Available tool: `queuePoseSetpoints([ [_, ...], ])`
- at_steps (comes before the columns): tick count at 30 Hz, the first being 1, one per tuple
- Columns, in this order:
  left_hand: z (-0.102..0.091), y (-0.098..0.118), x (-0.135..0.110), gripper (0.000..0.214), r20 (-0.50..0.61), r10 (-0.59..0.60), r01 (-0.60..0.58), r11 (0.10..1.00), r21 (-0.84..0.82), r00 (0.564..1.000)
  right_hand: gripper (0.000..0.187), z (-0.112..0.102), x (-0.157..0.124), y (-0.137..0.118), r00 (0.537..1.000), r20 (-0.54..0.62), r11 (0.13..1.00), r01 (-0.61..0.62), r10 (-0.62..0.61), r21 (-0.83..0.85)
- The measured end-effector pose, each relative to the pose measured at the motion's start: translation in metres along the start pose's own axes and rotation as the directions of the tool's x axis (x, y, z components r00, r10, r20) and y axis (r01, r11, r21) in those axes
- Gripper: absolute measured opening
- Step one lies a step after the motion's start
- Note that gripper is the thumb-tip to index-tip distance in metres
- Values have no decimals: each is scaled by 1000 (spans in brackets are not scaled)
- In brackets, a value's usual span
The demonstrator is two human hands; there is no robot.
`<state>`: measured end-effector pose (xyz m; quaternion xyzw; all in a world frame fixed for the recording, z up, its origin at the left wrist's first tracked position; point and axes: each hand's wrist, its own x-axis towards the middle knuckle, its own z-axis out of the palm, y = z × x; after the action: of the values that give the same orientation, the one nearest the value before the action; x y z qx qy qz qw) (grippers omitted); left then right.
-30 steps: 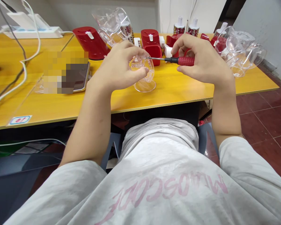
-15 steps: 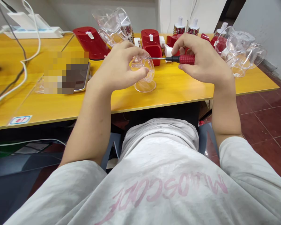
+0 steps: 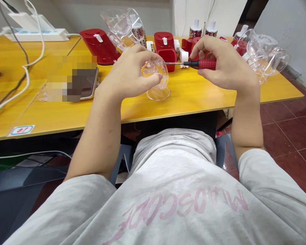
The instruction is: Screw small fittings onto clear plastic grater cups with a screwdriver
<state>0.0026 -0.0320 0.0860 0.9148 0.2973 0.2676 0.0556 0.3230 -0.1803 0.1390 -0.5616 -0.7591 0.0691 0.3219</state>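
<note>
My left hand is wrapped round a clear plastic part, whose round rim rests on the table. Part of it is hidden behind my fingers. My right hand grips a screwdriver with a red and black handle. The screwdriver lies nearly level, its thin metal shaft pointing left, and the tip is at the right edge of the clear part. Whether the tip touches a screw is too small to tell. Just behind the shaft stands a red plastic housing with a white tab.
On the yellow table, another red housing and clear plastic parts stand behind my left hand. More clear parts are at the right. Perforated metal drums line the back. A phone and a power strip lie left.
My right hand and the screwdriver handle have shifted slightly to the right, so a little more shaft shows. My left hand and the clear part stay in place.
</note>
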Motion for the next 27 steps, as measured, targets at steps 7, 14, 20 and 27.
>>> queuePoseSetpoints([
  [7, -2, 3, -1, 67, -7, -3, 3, 1000, 8, 1000, 41, -9, -7, 4, 998, 7, 998, -55, 55, -2],
  [14, -3, 6, -1, 71, 1, -18, 18, 1000, -7, 1000, 43, -14, -8, 3, 995, -2, 988, -98, 99, 120],
  [20, -3, 5, 0, 74, -1, -10, 10, 1000, 0, 1000, 73, 18, -3, -27, 967, 170, 961, -219, 191, 170],
  [27, -3, 7, -1, 65, 3, -28, 28, 1000, -4, 1000, 58, 40, 18, -12, 972, 144, 968, -205, 185, 146],
])
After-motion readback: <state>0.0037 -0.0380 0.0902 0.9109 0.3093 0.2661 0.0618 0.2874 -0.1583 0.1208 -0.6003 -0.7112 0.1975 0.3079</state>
